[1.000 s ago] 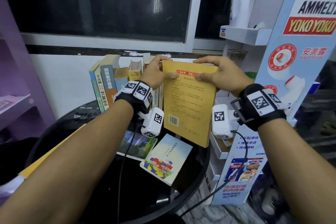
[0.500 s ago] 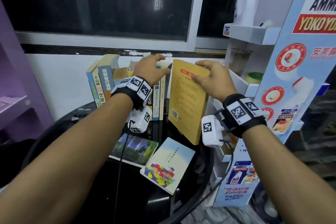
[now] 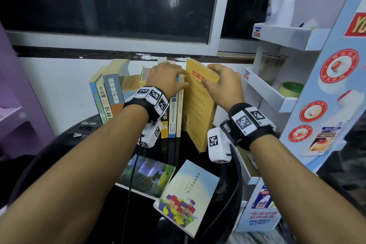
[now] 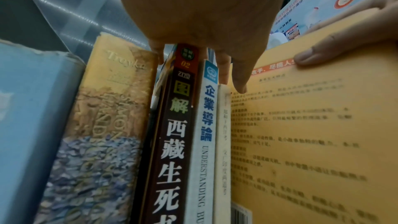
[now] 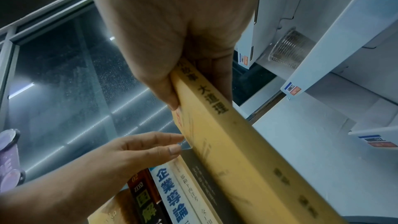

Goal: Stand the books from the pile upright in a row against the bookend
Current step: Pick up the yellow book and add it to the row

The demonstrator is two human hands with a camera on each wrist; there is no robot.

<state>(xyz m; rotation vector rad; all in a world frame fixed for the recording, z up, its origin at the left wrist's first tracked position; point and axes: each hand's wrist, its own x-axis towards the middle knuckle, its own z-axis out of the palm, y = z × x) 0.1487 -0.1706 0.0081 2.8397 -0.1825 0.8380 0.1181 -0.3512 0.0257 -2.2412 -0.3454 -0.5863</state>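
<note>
Seen from the head: right hand (image 3: 221, 83) clamped over the top edge of a yellow-orange paperback book (image 3: 200, 109), standing almost upright at the right end of the row of upright books (image 3: 172, 117) by the far edge of the round black glass counter (image 3: 198, 230).

Only from the right wrist: thumb on one cover, fingers (image 5: 217, 74) on the other, spine lettering facing up.

From the left wrist: left hand (image 4: 202, 6) resting flat with fingers straight across the row's tops; spines reading "UNDERSTANDING" and "02".

On the blue-and-white display stand (image 3: 336, 89): "AMMELTZ".

Compared with a second ago: book lowered from mid-air and turned edge-on against the row.

Near the counter's front edge: two paperbacks lying flat (image 3: 188, 194).
</note>
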